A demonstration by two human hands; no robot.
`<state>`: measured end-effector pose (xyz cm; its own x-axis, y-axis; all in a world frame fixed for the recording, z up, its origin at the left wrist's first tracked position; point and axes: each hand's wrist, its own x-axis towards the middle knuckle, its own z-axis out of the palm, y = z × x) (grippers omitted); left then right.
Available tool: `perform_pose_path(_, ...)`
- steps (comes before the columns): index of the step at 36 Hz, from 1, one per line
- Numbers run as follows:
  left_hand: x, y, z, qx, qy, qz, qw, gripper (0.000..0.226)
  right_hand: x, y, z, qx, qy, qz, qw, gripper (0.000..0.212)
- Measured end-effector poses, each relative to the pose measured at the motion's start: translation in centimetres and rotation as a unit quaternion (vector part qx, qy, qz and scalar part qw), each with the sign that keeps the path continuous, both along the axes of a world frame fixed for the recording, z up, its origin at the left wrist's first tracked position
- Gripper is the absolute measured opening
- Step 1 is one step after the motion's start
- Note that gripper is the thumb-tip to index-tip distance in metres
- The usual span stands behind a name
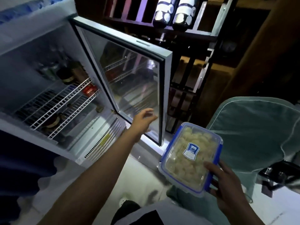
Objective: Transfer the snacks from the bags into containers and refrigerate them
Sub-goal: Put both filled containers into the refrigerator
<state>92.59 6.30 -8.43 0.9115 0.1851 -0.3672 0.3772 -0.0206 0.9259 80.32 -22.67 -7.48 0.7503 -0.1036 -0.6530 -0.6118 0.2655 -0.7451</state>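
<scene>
A clear plastic container with blue lid clips and a blue label is full of pale snack pieces. My right hand grips its near right corner, thumb on the lid, and holds it up at lower right. My left hand reaches forward with loose fingers at the lower inner edge of the glass fridge door, which stands wide open. Whether the fingers touch the door is unclear. The small white fridge at left shows white wire shelves carrying dark jars and bottles.
A dark wooden rack with bottles stands behind the door. A pale green cushioned chair sits at right, close to the door's swing. The white floor lies below. A dark blue cloth fills the lower left.
</scene>
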Motion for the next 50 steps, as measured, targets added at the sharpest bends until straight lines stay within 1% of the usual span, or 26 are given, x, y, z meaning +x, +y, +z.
perform_pose_path(2,-4.0,1.9,0.0,-0.065,0.051,-0.061,0.995,0.03,0.2,1.9,0.0,-0.009,-0.001,0.024,1.0,0.042)
perform_pose_path(4,-7.9,4.3,-0.2,-0.118,0.087,-0.092,0.985,0.034,0.6,4.2,-0.1,-0.021,0.0,0.053,0.998,0.05)
perform_pose_path(6,-11.6,6.9,-0.1,-0.162,0.112,-0.094,0.976,0.046,1.1,7.1,-0.1,-0.032,0.005,0.084,0.996,0.053)
perform_pose_path(8,-14.7,9.6,0.1,-0.203,0.114,-0.082,0.969,0.057,1.7,10.4,0.1,-0.035,0.009,0.12,0.992,0.047)
perform_pose_path(9,-16.1,10.9,0.2,-0.215,0.106,-0.077,0.968,0.057,2.0,12.2,0.2,-0.035,0.008,0.142,0.989,0.043)
perform_pose_path(12,-19.5,14.8,0.3,-0.225,0.077,-0.042,0.97,0.051,2.7,17.9,0.7,-0.027,0.003,0.213,0.977,0.036)
perform_pose_path(18,-23.4,22.1,-0.1,-0.202,0.049,0.089,0.974,0.055,4.1,28.9,1.4,-0.019,0.003,0.317,0.948,0.048)
perform_pose_path(22,-24.7,26.0,0.1,-0.187,0.034,0.147,0.971,0.054,5.1,34.6,1.8,-0.02,-0.028,0.395,0.918,0.052)
perform_pose_path(26,-24.5,29.0,0.3,-0.178,0.035,0.19,0.965,0.05,6.8,39.1,2.1,-0.02,-0.033,0.446,0.894,0.057)
perform_pose_path(29,-23.5,30.9,0.6,-0.178,0.03,0.206,0.962,0.054,8.5,41.8,2.2,-0.017,-0.036,0.468,0.883,0.063)
perform_pose_path(32,-21.7,32.4,0.7,-0.183,0.033,0.228,0.956,0.051,10.9,44.4,1.8,-0.016,-0.031,0.486,0.873,0.064)
perform_pose_path(35,-19.5,33.9,0.8,-0.176,0.046,0.273,0.945,0.053,13.5,47.1,1.2,-0.01,-0.027,0.502,0.864,0.062)
perform_pose_path(38,-17.1,35.5,1.0,-0.168,0.056,0.317,0.932,0.044,16.0,50.1,0.9,-0.005,-0.035,0.521,0.853,0.054)
perform_pose_path(40,-15.3,36.7,1.0,-0.164,0.062,0.337,0.925,0.043,17.8,52.0,0.8,0.001,-0.054,0.531,0.845,0.053)
perform_pose_path(43,-12.4,38.5,1.0,-0.169,0.074,0.371,0.91,0.042,20.6,54.4,0.7,0.031,-0.089,0.541,0.836,0.06)
perform_pose_path(46,-9.2,40.2,0.8,-0.187,0.08,0.409,0.89,0.032,23.2,56.3,0.2,0.054,-0.14,0.541,0.827,0.067)
perform_pose_path(48,-7.0,41.2,0.3,-0.191,0.081,0.425,0.881,0.023,24.8,57.2,-0.6,0.053,-0.185,0.546,0.816,0.066)
perform_pose_path(50,-4.7,42.1,-0.4,-0.195,0.084,0.433,0.876,0.021,26.6,57.8,-1.7,0.027,-0.225,0.559,0.797,0.063)
